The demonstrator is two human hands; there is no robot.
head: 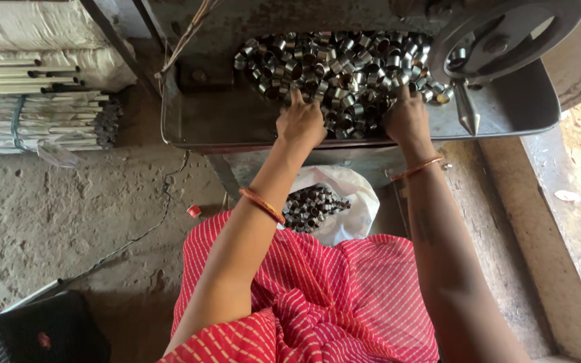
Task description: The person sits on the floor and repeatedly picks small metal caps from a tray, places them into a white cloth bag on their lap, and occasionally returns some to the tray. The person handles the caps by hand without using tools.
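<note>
Steel rings [344, 70], short and shiny, heaped against the far edge of a grey metal tray [512, 111]. Left hand [300, 121] palm-down at the heap's near edge, fingers together, tips buried among the rings. Right hand [406, 117] likewise, fingertips hidden; grip impossible to tell. More rings in a white bag [347, 195] below the tray's near edge.

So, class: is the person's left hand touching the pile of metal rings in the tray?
Touching: the head view shows the left hand with fingers buried in the metal rings.
</note>
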